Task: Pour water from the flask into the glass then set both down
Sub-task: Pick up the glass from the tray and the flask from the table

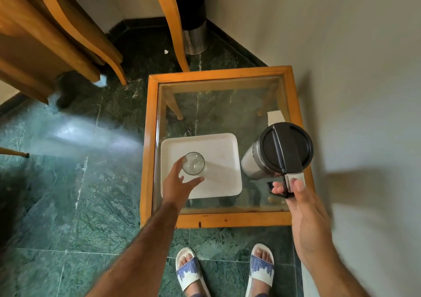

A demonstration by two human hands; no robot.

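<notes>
Hooking the flask's [276, 151] handle, the right hand [303, 208] held it clear above the surface [218, 219], steel, likely heavy; the left hand [176, 184], grip open, curled around the thin, slippery, breakable glass [193, 163] on the white tray [218, 183].

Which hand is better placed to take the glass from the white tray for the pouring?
Left. The left hand is open right beside the glass on the tray; the right hand is busy holding the flask by its handle.
</notes>
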